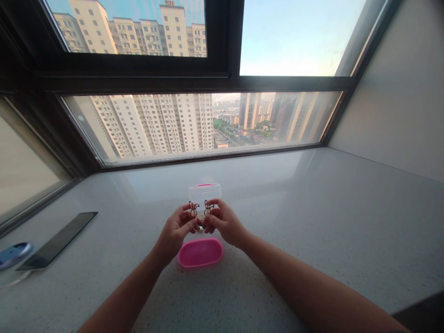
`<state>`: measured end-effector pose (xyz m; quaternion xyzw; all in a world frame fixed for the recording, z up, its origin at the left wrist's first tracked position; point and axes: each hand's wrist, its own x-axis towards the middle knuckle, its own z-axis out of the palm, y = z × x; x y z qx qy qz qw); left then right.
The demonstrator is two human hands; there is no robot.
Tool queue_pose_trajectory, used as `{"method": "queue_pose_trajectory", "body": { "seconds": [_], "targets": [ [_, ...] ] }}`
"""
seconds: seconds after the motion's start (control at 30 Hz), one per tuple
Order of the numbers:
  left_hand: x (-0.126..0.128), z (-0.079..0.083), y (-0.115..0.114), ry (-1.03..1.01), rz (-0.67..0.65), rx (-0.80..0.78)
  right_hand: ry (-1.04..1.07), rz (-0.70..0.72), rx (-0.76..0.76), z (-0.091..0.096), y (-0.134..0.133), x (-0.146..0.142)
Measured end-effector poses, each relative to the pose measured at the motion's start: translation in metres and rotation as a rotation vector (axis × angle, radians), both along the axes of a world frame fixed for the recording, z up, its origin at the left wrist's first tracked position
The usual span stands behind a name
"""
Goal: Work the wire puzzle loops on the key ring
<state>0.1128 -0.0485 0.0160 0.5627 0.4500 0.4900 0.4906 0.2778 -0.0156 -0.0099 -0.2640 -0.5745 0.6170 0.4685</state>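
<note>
Left hand (176,231): one, fingertips pinched on left rabbit clip (193,209), ears up.
Right hand (224,222): one, fingertips pinched on right rabbit clip (208,207), just beside the first.
Clear tub (204,190): one, on desk (312,208), behind both hands.
Pink lid (200,252): one, flat on desk, under the hands.
Phone (58,240): one, far left.

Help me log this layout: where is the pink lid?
Head view, lower centre: the pink lid lies on the countertop just below the left hand and right hand, nearer than the clear container.
</note>
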Motion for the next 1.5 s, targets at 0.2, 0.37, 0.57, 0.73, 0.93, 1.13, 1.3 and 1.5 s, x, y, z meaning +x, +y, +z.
{"method": "queue_pose_trajectory", "body": {
  "seconds": [0.2, 0.37, 0.57, 0.73, 0.93, 1.13, 1.3, 1.5],
  "targets": [
    [-0.001, -0.007, 0.003, -0.022, 0.003, 0.015, -0.014, 0.000, 0.041, -0.001, 0.000, 0.000],
    [-0.001, -0.009, 0.004, -0.020, -0.020, 0.020, -0.024, -0.010, 0.072, -0.003, 0.000, 0.000],
    [-0.002, -0.011, 0.005, -0.014, -0.037, 0.001, -0.043, -0.022, 0.068, -0.002, -0.002, -0.001],
    [-0.004, -0.012, 0.006, 0.003, -0.027, -0.001, -0.045, -0.010, 0.048, 0.000, -0.003, 0.000],
    [-0.002, -0.009, 0.005, 0.036, -0.004, 0.018, -0.019, -0.012, 0.015, -0.001, 0.000, -0.001],
    [0.000, -0.006, 0.002, 0.053, 0.005, 0.039, -0.002, -0.013, 0.000, 0.000, 0.001, -0.001],
    [0.000, -0.006, 0.003, 0.093, 0.033, 0.044, -0.011, 0.010, 0.018, 0.000, 0.001, 0.000],
    [0.000, -0.006, 0.003, 0.113, 0.057, 0.064, -0.018, 0.024, 0.048, -0.003, 0.002, -0.001]
  ]
}}
